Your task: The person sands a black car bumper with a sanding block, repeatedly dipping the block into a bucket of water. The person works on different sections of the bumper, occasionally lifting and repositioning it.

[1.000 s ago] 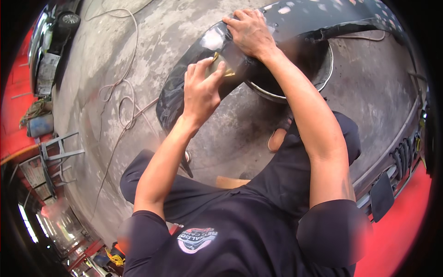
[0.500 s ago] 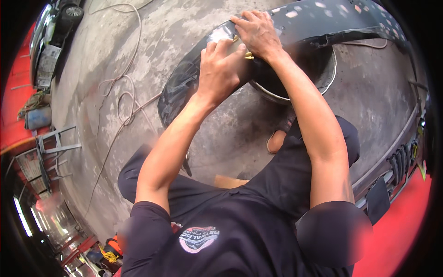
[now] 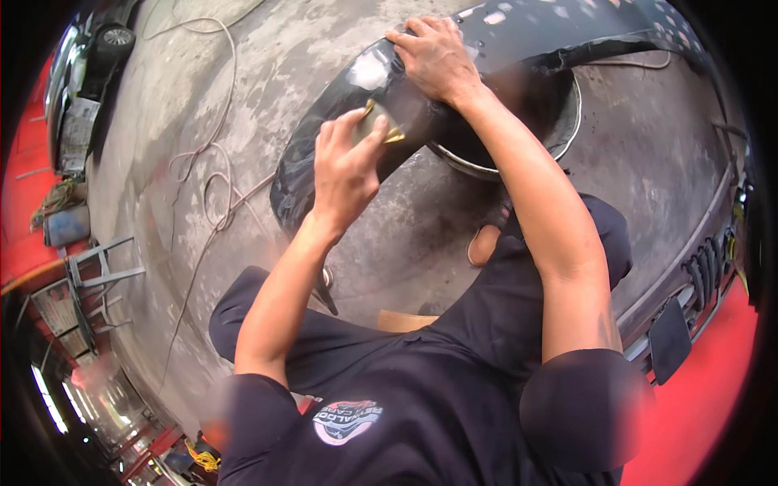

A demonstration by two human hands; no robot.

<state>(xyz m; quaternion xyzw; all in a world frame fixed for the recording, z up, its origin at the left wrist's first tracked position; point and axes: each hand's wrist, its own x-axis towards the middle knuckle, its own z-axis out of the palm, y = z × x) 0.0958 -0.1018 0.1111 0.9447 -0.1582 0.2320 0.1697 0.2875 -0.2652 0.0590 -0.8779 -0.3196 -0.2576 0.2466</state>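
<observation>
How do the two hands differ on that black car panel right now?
The left hand pinches a small yellowish pad against the black car panel; the right hand holds nothing. The left hand sits lower, on the panel's near edge; the right hand lies higher, on its upper surface. The left fingers curl round the pad; the right fingers spread flat. Both are bare and touch the same glossy panel.

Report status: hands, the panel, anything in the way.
Left hand pinching a small yellowish sanding pad against the glossy black curved car body panel. Right hand flat on the panel's top edge. Round metal basin beneath; nothing blocking.
</observation>
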